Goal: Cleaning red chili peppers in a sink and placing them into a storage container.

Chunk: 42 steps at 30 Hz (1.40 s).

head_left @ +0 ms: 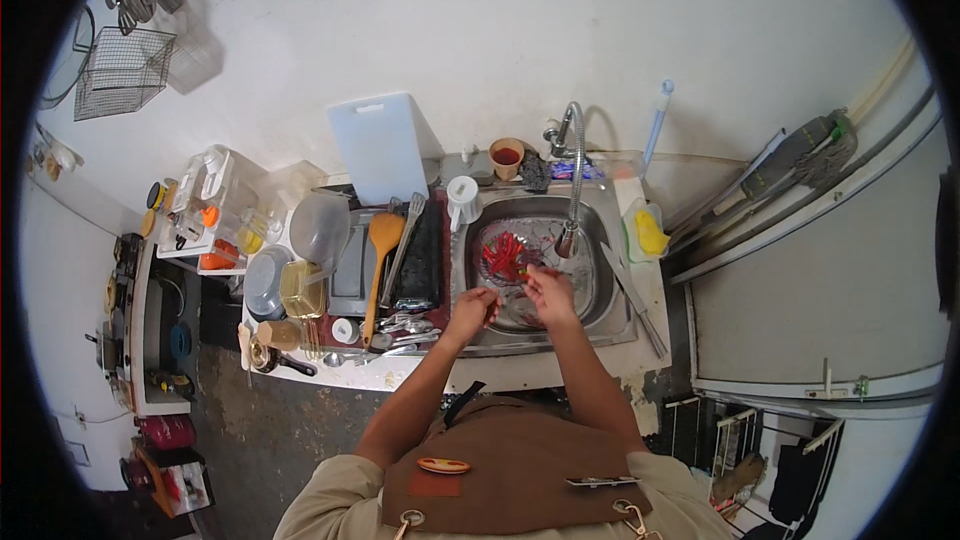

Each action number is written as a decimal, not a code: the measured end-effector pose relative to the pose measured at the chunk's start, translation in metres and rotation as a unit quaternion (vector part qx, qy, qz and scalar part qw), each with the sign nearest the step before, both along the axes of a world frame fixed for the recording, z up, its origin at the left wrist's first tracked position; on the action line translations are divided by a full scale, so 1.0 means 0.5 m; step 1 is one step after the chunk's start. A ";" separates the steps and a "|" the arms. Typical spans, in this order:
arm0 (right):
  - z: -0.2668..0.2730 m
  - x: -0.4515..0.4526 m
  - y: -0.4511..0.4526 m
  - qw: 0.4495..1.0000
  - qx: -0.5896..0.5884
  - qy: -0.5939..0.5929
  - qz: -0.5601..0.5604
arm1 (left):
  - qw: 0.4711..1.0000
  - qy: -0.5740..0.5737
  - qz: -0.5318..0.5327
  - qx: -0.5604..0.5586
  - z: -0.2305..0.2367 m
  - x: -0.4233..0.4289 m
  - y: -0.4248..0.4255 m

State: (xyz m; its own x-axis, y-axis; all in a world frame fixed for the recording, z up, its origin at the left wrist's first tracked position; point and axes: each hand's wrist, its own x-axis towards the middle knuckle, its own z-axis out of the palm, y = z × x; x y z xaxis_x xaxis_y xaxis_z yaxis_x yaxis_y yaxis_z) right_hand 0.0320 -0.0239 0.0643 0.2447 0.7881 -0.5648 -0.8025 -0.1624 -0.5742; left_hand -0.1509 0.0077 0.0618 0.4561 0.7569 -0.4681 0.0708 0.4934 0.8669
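Over the steel sink [606, 300], my right hand [551, 295] pinches a small red chili pepper [524, 275] between thumb and fingers. Just beyond those fingertips, a pile of red chili peppers [502, 249] lies in a clear bowl [480, 270] inside the basin. My left hand [475, 313] hovers near the basin's left front rim with its fingers curled; whether it holds something small cannot be made out. A second clear, shiny shape [523, 309] sits low in the basin between my hands, partly covered by the right one. The flexible faucet [576, 187] hangs above the basin's right side.
A knife [634, 300] lies along the sink's right edge, near a yellow sponge [651, 232]. Left of the basin are a white pitcher [464, 200], a wooden spatula [384, 240], metal tongs [405, 244] and several spoons [405, 324]. A cutting board [380, 150] leans on the wall.
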 end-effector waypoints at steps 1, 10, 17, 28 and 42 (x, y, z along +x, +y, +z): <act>-0.012 -0.005 0.027 0.998 -0.035 -0.016 -0.041 | 1.000 0.003 0.001 -0.002 0.002 -0.002 -0.009; -0.087 0.006 -0.034 0.998 -0.046 -0.023 0.034 | 0.877 0.312 -0.117 0.346 -0.029 0.023 -0.031; -0.034 0.040 -0.092 0.991 -0.011 -0.130 0.022 | 0.797 0.328 -0.330 0.387 -0.136 0.097 -0.037; 0.056 0.132 -0.176 0.918 0.047 -0.362 0.156 | 0.985 -0.085 -0.147 -0.020 0.110 0.195 -0.089; 0.147 0.227 -0.183 0.876 0.094 -0.406 0.245 | 0.956 0.045 -0.174 0.233 0.115 0.215 -0.098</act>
State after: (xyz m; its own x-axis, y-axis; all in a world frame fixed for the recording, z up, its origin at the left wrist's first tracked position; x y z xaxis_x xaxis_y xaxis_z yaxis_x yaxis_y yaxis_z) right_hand 0.1453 -0.1155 0.1378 0.1118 0.9711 -0.2111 0.0216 -0.2147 -0.9764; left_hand -0.0433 -0.0415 0.1194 0.6920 0.7024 -0.1668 0.2449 -0.0110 0.9695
